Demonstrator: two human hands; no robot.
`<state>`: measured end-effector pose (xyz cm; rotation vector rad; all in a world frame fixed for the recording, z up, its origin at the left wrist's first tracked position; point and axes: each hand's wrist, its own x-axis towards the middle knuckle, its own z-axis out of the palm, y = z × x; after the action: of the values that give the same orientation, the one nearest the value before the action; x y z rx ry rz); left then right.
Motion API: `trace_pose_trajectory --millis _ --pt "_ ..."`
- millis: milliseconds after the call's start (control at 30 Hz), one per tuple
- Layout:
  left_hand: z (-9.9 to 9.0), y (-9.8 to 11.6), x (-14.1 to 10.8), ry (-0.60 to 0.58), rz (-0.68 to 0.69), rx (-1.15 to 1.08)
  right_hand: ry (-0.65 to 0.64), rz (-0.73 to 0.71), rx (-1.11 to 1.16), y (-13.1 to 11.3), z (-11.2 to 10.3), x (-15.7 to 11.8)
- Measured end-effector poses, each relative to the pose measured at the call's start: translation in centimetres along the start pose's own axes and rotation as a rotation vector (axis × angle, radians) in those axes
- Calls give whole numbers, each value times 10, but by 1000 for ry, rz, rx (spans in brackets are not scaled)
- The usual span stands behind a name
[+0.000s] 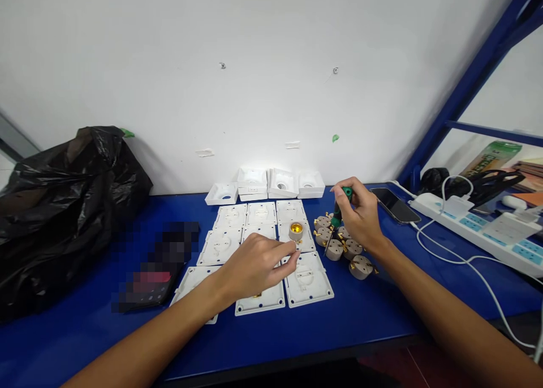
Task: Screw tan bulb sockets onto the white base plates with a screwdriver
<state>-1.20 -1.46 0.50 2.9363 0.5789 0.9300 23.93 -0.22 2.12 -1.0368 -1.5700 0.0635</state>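
My right hand (358,210) grips a screwdriver (336,218) with a green and black handle. Its shaft points down among several round beige lamp-holder cores (335,250) with brass terminals. My left hand (265,263) hovers over white square plates (306,277) laid out in rows. Thumb and forefinger are pinched together; whatever may be between them is too small to make out. Just beyond those fingertips, a lamp-holder core with a brass-coloured inside (296,230) rests on one plate. My left hand and forearm partly hide the middle and front plates.
White box-shaped covers (282,183) are stacked against the wall. At left lie a black plastic bag (72,207) and a partly blurred dark object (159,275). On the right are a phone (395,206), a power strip (479,224), white cables and a blue frame (466,74).
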Motion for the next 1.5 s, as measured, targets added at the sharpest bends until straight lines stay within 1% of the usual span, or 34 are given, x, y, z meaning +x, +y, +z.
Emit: trace_pose_trajectory --millis 100,167,200,333,433,567,667,733,800,833,900,967,1033,1133,1200,1267,1333,1400,1467,1500 --pt "-4 2 3 -45 80 155 0 1 20 1 1 0" --pt "-5 8 7 -112 110 255 6 -11 29 1 2 0" --pt "-5 12 10 -153 102 287 3 -20 31 1 2 -1" --pt "7 33 20 -312 43 257 -4 -41 43 1 4 -1" --pt "17 48 29 -377 81 216 52 -10 74 4 5 0" --pt "22 62 51 -355 195 257 171 57 123 14 4 5" --pt "29 69 70 -341 374 362 220 94 140 21 4 8" --pt "41 70 80 -328 461 394 234 107 148 24 4 9" --pt "58 71 84 -288 508 423 239 111 156 26 4 10" --pt "67 72 85 -290 528 444 240 111 160 26 4 10" --pt "82 74 86 -294 501 491 241 113 168 26 5 11" --pt "90 76 85 -288 496 517 242 116 174 26 5 11" --pt "91 78 86 -270 519 528 245 119 179 25 5 11" --pt "77 77 84 -255 530 475 242 121 188 25 4 12" --pt "60 74 78 -276 466 375 239 122 198 25 4 12" --pt "39 68 69 -356 332 201 239 122 208 24 4 12" --pt "18 59 57 -351 62 -11 241 122 217 23 4 12" --pt "4 48 45 -327 -193 -272 238 122 227 20 5 11" --pt "-3 37 37 -328 -415 -482 228 125 237 15 6 10" --pt "-4 32 34 -311 -482 -529 217 124 239 12 7 8"
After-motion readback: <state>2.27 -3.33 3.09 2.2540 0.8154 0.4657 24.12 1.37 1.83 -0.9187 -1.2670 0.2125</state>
